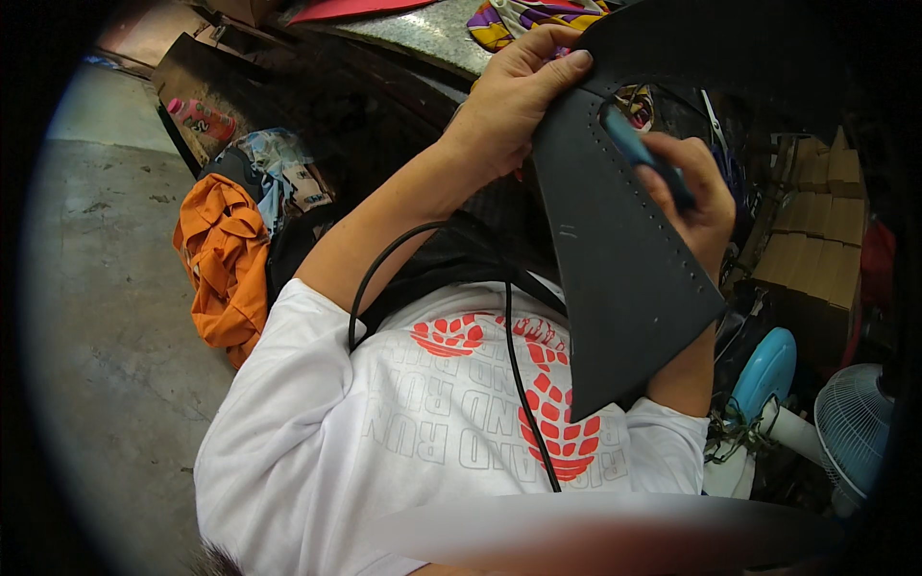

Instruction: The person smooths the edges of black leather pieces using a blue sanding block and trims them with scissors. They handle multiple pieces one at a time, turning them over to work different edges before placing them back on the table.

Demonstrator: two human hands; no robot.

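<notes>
A large, flat black sheet (615,250), leather-like, tilts up in front of me. Small holes run in a row along its inner edge, and a corner points down toward my shirt. My left hand (523,96) grips its upper left edge, thumb on top. On the other side, my right hand (696,192) is closed round a tool with a teal-blue handle (629,139), its end at the sheet's opening near the holes. What kind of tool it is, I cannot make out; its working tip is hidden.
A grey stone-like tabletop (437,36) lies ahead with a patterned cloth (490,27). Orange cloth (223,259) and a pink-capped bottle (202,117) are at left. On the right are stacked tan pieces (816,216), a blue round object (765,370) and a fan (855,432). A black cord (514,355) hangs across my front.
</notes>
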